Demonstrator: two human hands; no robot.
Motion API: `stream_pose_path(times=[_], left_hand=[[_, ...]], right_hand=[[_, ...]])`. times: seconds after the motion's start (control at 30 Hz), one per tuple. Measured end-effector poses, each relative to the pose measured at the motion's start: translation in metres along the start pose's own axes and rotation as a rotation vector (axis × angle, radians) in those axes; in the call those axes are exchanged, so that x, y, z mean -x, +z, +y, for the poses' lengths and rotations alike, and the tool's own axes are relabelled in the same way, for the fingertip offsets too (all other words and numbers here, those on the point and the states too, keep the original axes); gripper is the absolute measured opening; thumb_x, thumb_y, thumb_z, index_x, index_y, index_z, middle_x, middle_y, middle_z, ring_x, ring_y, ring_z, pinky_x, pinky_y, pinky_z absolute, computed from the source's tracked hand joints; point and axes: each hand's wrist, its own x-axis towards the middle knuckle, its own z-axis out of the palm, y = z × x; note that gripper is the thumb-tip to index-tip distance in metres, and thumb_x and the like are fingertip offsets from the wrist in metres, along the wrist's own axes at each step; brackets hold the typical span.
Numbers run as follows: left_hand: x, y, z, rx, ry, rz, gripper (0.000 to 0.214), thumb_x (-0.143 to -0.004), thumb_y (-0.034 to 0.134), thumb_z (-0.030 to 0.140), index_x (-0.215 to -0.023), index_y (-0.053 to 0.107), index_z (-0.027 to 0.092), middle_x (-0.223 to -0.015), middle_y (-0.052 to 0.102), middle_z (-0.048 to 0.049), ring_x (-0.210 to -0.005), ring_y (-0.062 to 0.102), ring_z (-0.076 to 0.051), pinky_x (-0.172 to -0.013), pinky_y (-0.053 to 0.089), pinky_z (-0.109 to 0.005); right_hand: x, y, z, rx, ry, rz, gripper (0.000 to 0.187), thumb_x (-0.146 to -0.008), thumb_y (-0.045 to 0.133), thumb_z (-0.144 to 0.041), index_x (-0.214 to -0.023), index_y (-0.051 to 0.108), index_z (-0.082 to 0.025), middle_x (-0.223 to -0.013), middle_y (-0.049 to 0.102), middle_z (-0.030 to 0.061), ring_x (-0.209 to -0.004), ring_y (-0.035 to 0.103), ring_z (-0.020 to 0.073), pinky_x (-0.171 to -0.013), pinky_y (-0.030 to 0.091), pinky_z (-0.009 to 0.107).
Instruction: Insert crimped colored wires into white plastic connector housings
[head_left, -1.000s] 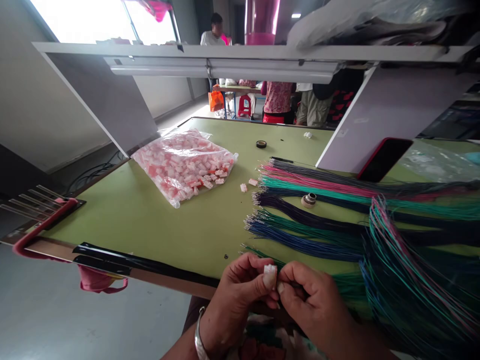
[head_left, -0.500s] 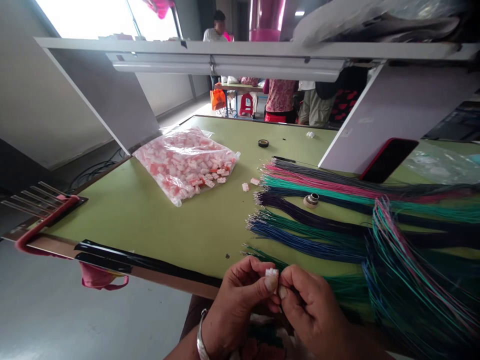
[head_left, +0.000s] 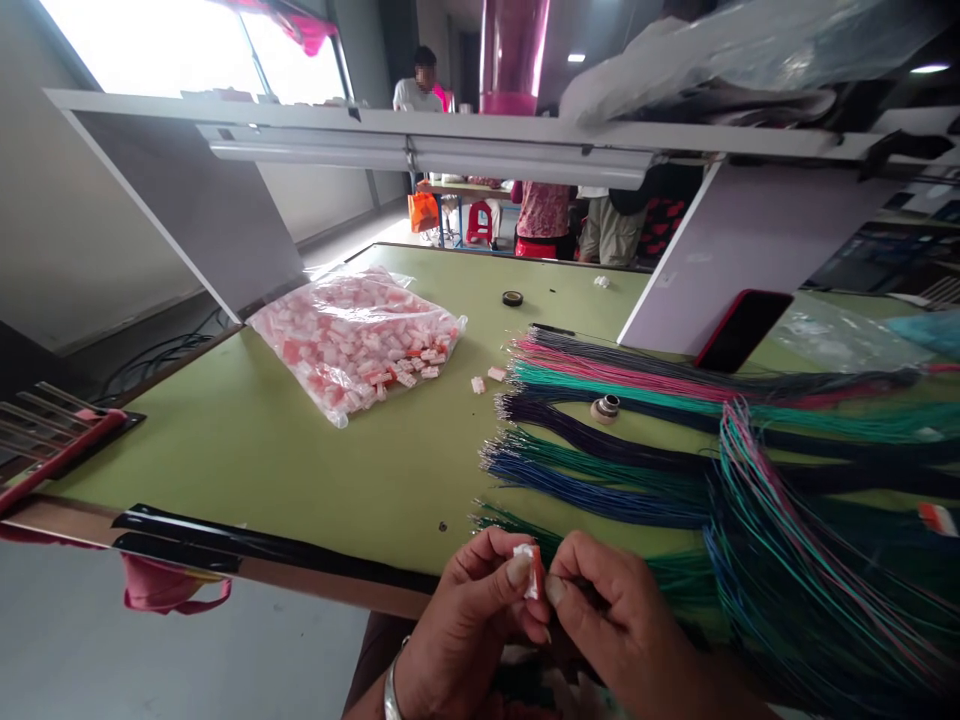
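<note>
A small white and orange plastic connector [head_left: 531, 572] is pinched between the thumb and fingers of my left hand [head_left: 469, 615], near the table's front edge. Close by its right side, my right hand [head_left: 619, 610] is closed with thumb and forefinger pressed together. Whatever that pinch holds is too small or hidden to make out. Just beyond my hands lie bundles of green wires [head_left: 517, 520] and blue wires [head_left: 592, 488], their metal-tipped ends pointing left. Two loose connectors [head_left: 487, 379] rest on the table past the wire ends.
A clear bag of connectors [head_left: 352, 345] lies at the left back. Black tape [head_left: 512, 298], a metal ring-like part [head_left: 606, 406] and a phone [head_left: 744, 330] leaning on the shelf's side panel [head_left: 675, 270] are farther off. A wire bundle [head_left: 780, 510] drapes across the right. People are in the background.
The connector has turned in my left hand, so more of its orange side shows. My right fingertips have drawn slightly away from it. The view has tilted and shifted a little.
</note>
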Motion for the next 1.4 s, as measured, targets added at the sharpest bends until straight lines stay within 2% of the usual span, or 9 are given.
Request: stream_pose_path(times=[0.07, 0.17, 0.27, 0.37, 0.5, 0.63, 0.8, 0.93, 1.4], left_hand=[[0.000, 0.001, 0.004, 0.008, 0.028, 0.046, 0.014, -0.081, 0.071, 0.023, -0.090, 0.064, 0.016, -0.066, 0.062, -0.0009, -0.056, 0.057, -0.009, -0.056, 0.048, -0.022], [0.000, 0.000, 0.009, -0.013, 0.052, 0.084, 0.014, -0.081, 0.071, 0.023, -0.092, 0.065, 0.016, -0.069, 0.061, -0.0004, -0.056, 0.056, -0.009, -0.057, 0.049, -0.022], [0.000, -0.001, 0.011, -0.025, 0.050, 0.087, 0.014, -0.081, 0.071, 0.023, -0.092, 0.066, 0.015, -0.070, 0.060, -0.0005, -0.058, 0.055, -0.009, -0.057, 0.049, -0.022], [-0.001, -0.002, 0.011, -0.023, 0.047, 0.082, 0.015, -0.081, 0.071, 0.023, -0.092, 0.066, 0.015, -0.070, 0.060, -0.0006, -0.058, 0.055, -0.009, -0.056, 0.049, -0.022], [-0.003, -0.004, 0.011, -0.025, 0.060, 0.082, 0.014, -0.081, 0.071, 0.022, -0.092, 0.066, 0.015, -0.071, 0.060, -0.0005, -0.059, 0.055, -0.009, -0.056, 0.049, -0.021], [-0.005, -0.006, 0.011, -0.025, 0.065, 0.071, 0.014, -0.082, 0.070, 0.022, -0.093, 0.066, 0.014, -0.072, 0.059, -0.0006, -0.060, 0.055, -0.009, -0.055, 0.049, -0.020], [-0.005, -0.005, 0.011, -0.014, 0.032, 0.060, 0.015, -0.084, 0.068, 0.023, -0.095, 0.065, 0.014, -0.070, 0.060, -0.0004, -0.057, 0.055, -0.007, -0.057, 0.050, -0.020], [-0.004, -0.002, 0.011, 0.007, -0.003, 0.040, 0.016, -0.083, 0.069, 0.023, -0.097, 0.065, 0.014, -0.069, 0.060, -0.0008, -0.058, 0.056, -0.008, -0.057, 0.051, -0.020], [-0.004, 0.000, 0.007, 0.018, -0.018, 0.030, 0.021, -0.078, 0.074, 0.024, -0.094, 0.067, 0.012, -0.068, 0.060, -0.0018, -0.059, 0.058, -0.010, -0.052, 0.052, -0.019]], right_hand=[[-0.007, -0.014, 0.008, 0.144, 0.042, 0.036, 0.020, -0.095, 0.050, -0.032, -0.083, 0.060, -0.020, -0.071, 0.064, -0.0008, -0.063, 0.058, 0.0128, -0.053, 0.041, 0.021], [-0.023, -0.036, 0.029, 0.554, 0.026, 0.242, 0.014, -0.091, 0.057, -0.029, -0.099, 0.065, -0.022, -0.092, 0.068, 0.0032, -0.083, 0.064, 0.0189, -0.066, 0.043, 0.027], [-0.037, -0.048, 0.050, 0.996, 0.034, 0.301, 0.009, -0.088, 0.060, -0.021, -0.091, 0.069, -0.023, -0.090, 0.068, 0.0051, -0.082, 0.064, 0.0222, -0.065, 0.036, 0.030], [-0.043, -0.051, 0.060, 1.132, 0.031, 0.259, 0.015, -0.089, 0.058, -0.018, -0.078, 0.068, -0.021, -0.076, 0.065, 0.0050, -0.073, 0.062, 0.0211, -0.060, 0.031, 0.031], [-0.039, -0.057, 0.058, 1.078, -0.030, 0.271, 0.017, -0.093, 0.049, -0.019, -0.082, 0.061, -0.018, -0.080, 0.065, 0.0054, -0.075, 0.062, 0.0202, -0.065, 0.033, 0.032], [-0.033, -0.059, 0.044, 0.783, -0.082, 0.177, 0.011, -0.095, 0.047, -0.027, -0.093, 0.056, -0.019, -0.067, 0.060, -0.0018, -0.058, 0.056, 0.0149, -0.060, 0.036, 0.028], [-0.024, -0.042, 0.013, 0.476, -0.246, 0.121, 0.012, -0.097, 0.046, -0.022, -0.096, 0.058, -0.022, -0.086, 0.067, 0.0024, -0.077, 0.062, 0.0157, -0.071, 0.043, 0.027], [-0.018, -0.031, -0.007, 0.308, -0.308, 0.009, 0.012, -0.094, 0.049, -0.016, -0.090, 0.058, -0.021, -0.081, 0.064, 0.0019, -0.075, 0.060, 0.0146, -0.069, 0.044, 0.026], [-0.010, -0.014, -0.002, 0.255, -0.092, 0.049, 0.017, -0.076, 0.052, -0.008, -0.064, 0.057, -0.018, -0.057, 0.053, -0.0044, -0.050, 0.043, 0.0077, -0.047, 0.032, 0.020]])
